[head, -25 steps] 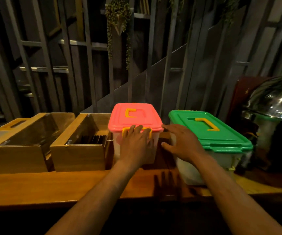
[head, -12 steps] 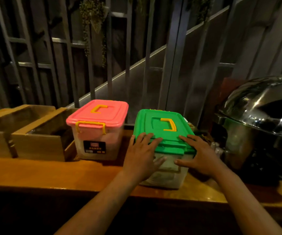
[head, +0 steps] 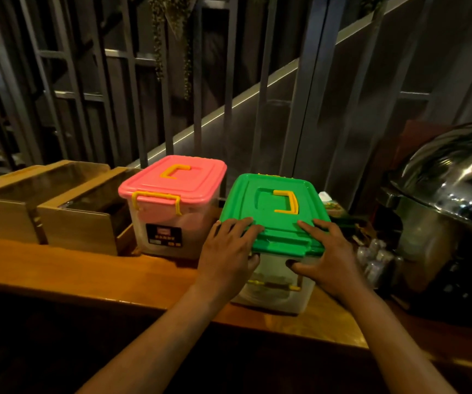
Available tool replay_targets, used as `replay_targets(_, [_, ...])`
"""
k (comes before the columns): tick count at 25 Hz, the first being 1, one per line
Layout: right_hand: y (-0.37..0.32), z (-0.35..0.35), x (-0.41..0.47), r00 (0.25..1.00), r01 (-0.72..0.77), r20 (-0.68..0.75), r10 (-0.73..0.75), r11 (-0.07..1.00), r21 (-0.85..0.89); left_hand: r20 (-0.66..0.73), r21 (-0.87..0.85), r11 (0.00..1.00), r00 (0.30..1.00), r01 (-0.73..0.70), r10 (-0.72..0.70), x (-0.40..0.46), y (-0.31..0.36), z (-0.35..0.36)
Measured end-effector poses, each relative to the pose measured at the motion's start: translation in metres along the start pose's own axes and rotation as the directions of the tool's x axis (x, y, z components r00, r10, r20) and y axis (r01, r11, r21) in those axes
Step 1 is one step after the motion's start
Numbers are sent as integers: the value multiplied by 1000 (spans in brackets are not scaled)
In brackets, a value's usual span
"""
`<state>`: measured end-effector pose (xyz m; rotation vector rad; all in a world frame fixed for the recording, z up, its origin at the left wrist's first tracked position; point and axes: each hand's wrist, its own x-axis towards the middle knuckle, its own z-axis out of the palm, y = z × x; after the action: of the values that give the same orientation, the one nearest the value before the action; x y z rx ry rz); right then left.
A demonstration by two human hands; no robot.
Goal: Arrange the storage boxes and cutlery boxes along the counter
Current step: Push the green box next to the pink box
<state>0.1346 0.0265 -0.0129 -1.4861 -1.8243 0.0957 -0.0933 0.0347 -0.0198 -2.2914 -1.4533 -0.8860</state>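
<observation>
The green box is being gripped at its near corners by the left hand and right hand (fingers spread over the lid); it should slide squarely beside the pink box.

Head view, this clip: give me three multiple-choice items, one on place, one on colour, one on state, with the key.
1. Where does the pink-lidded box stand?
A. between the wooden boxes and the green-lidded box
B. right of the steel dome
C. on top of the green lid

2. What colour are the lid handles on both plastic boxes?
A. blue
B. yellow
C. white

3. What are the hands doing?
A. both lie on the pink lid
B. one lifts a wooden box
C. both grip the near end of the green-lidded box

Key: 1 A, the wooden boxes are on its left and the green-lidded box on its right. 2 B, each lid carries a yellow handle. 3 C, the left hand and right hand have fingers on the green lid's edge and thumbs on the clear wall below.
</observation>
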Motion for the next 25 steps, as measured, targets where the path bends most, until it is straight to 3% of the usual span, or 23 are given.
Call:
replay_targets(19, [1, 46, 55, 1000, -23, -5, 23, 999, 32, 14, 53, 997, 998, -61, 60, 34, -52, 22])
replay_targets(25, [11, 55, 88, 997, -59, 37, 60, 998, -22, 220, 30, 987, 964, -160, 150, 75, -81, 35])
